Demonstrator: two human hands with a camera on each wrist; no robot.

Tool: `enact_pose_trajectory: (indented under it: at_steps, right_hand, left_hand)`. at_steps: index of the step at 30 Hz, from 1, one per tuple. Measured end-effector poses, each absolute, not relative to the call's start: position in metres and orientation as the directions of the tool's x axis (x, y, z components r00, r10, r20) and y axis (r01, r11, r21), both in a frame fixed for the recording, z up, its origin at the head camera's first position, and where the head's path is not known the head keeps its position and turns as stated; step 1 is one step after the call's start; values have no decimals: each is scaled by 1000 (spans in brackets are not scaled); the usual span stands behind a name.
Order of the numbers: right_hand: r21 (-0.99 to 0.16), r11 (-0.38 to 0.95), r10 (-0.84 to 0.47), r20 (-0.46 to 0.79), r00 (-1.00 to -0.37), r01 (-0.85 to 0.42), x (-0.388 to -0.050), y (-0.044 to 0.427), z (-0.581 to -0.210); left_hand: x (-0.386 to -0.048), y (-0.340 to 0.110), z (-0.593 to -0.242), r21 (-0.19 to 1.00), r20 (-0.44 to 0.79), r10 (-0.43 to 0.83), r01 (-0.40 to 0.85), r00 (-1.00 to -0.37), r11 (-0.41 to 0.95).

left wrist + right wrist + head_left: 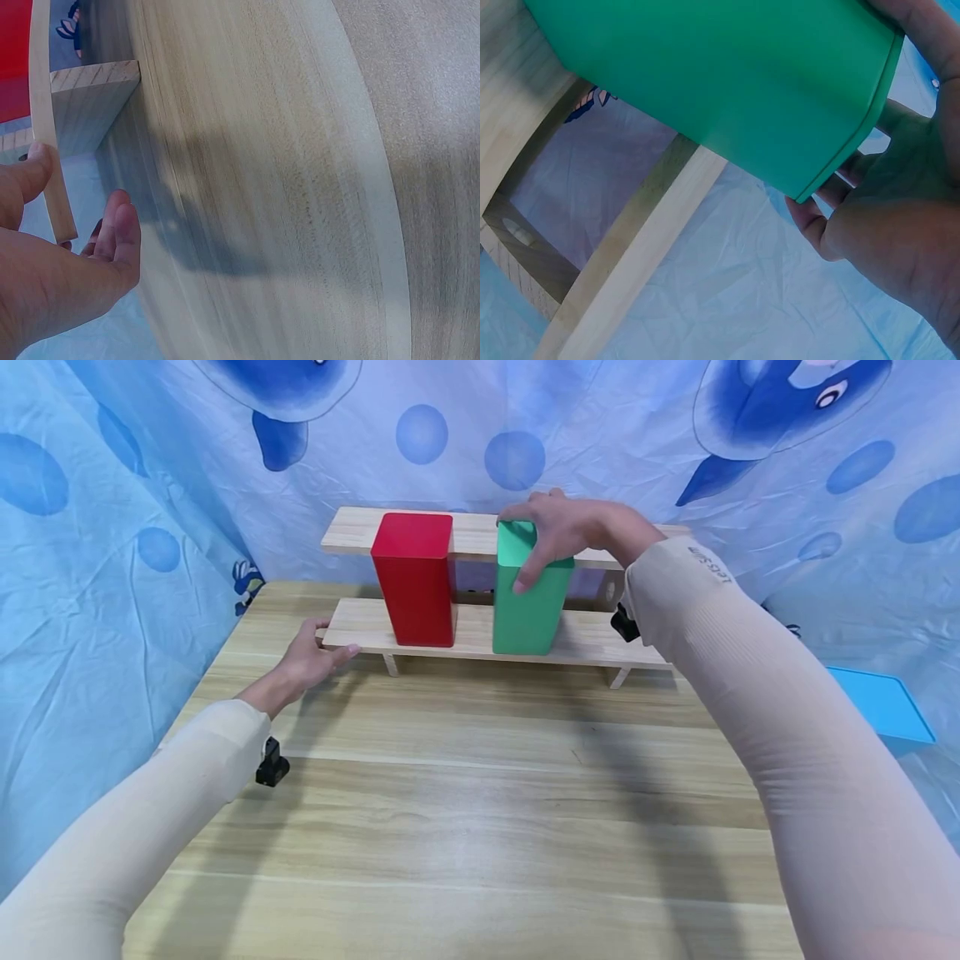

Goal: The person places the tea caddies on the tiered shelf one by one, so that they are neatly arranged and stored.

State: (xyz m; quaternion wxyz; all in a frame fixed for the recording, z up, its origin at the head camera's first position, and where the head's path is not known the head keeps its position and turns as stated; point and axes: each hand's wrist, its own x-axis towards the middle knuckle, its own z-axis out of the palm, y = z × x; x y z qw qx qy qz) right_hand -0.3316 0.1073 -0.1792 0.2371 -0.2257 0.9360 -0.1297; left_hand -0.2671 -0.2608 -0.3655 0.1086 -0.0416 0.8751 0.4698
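Observation:
A two-tier wooden shelf (471,628) stands at the back of the table. On its lower board, a tall red box (420,597) and a tall green box (529,618) stand upright, side by side with a gap between them. My right hand (562,527) grips the green box by its upper end, thumb on the front, with the other fingers over the far side. In the right wrist view the green box (720,75) hides part of those fingers. My left hand (303,658) holds the left end of the lower board, thumb on one face of the board (56,187) in the left wrist view.
The wooden table (465,810) spreads out in front of the shelf. A light blue container (885,706) is at the right, beyond the right forearm. Blue cloth (465,410) with sea-animal prints hangs behind and at the sides.

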Motion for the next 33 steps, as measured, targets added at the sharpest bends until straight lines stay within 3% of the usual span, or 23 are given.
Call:
enact_pose_trajectory:
  at_steps: [20,33]
  right_hand:
    - [-256,881,-473,-471,-744,-398,-331,106,-171]
    - [-197,837,-547,-304,-780,-511,-313,130,-161]
  left_hand:
    - [-267,-261,-364,824,-225,42,-167,-973,542]
    - [-266,-260,-365,827,-224,47,-165,-973,537]
